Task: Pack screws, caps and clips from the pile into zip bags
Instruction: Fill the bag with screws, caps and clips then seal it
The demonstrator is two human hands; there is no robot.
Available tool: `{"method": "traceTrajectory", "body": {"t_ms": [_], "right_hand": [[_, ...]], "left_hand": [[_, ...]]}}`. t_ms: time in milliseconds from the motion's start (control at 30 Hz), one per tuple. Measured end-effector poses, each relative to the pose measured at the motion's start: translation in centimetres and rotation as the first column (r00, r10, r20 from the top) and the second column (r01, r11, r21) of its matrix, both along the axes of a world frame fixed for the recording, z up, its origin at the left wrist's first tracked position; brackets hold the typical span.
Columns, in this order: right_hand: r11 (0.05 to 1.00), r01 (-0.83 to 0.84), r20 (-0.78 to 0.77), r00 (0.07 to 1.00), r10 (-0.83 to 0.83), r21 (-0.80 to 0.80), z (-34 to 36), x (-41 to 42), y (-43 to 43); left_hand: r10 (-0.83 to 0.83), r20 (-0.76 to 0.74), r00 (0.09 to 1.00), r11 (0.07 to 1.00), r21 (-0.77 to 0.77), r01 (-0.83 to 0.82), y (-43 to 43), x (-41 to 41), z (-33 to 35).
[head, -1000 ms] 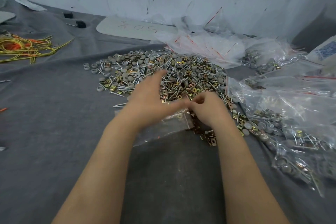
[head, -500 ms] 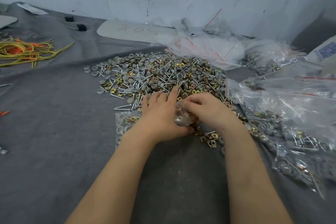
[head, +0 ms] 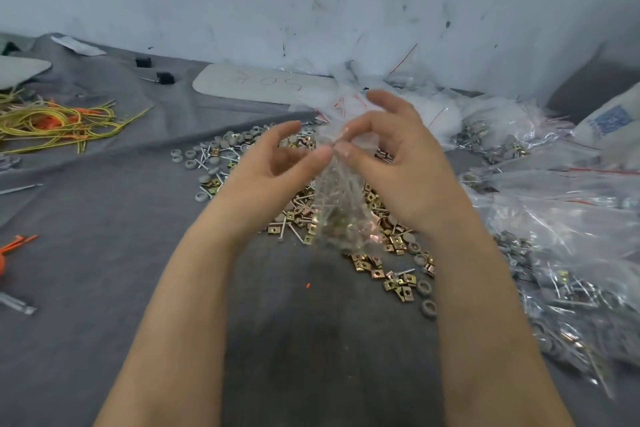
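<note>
A clear zip bag (head: pixel 341 208) holding screws, caps and brass clips hangs upright above the pile (head: pixel 384 253). My left hand (head: pixel 273 170) pinches the bag's top edge from the left. My right hand (head: pixel 398 163) pinches the same edge from the right, thumb and forefinger together. The two hands almost touch at the bag's mouth. The pile of grey caps, silver screws and gold clips spreads on the grey cloth (head: pixel 104 270) behind and beneath the bag, partly hidden by my hands.
Filled zip bags (head: pixel 571 253) lie heaped at the right. Empty bags with red strips (head: pixel 440 107) sit by the wall. Yellow and orange wires (head: pixel 59 121) lie far left, a white board (head: pixel 256 83) at the back.
Both hands have lifted the bag off the cloth, where it lay flat, and now hold it upright by its top edge above the pile.
</note>
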State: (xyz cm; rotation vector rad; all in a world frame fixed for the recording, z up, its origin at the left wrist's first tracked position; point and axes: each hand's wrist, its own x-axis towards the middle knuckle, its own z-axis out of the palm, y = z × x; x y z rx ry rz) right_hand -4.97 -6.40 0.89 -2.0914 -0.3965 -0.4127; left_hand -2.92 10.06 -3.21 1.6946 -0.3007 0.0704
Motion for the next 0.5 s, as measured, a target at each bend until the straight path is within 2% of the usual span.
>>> {"method": "traceTrajectory", "body": {"t_ms": [133,233,333,400,500], "right_hand": [[0.992,-0.057,0.084,0.995,0.048,0.114,1.6,-0.9,-0.5],[0.981,0.051,0.062,0.996,-0.063,0.186,1.7,-1.0,-1.5],[0.957,0.148,-0.019,0.989,-0.148,0.251,0.9,-1.0,-2.7],[0.958,0.201,-0.054,0.980,-0.194,0.206,0.5,-1.3,-3.3],[0.975,0.221,0.019,0.975,-0.221,-0.022,0.4,-1.5,-4.0]], "left_hand": [[0.026,0.004,1.000,0.993,-0.115,-0.025,-1.5,0.3,1.1],[-0.016,0.034,0.999,0.973,-0.228,0.024,-2.9,0.2,1.6],[0.033,0.093,0.995,0.971,-0.240,-0.010,-4.0,-0.1,1.9],[0.070,0.167,0.984,0.983,-0.178,-0.040,-4.6,-0.4,2.0],[0.095,0.287,0.953,0.995,-0.065,-0.079,-5.2,-0.7,2.2]]}}
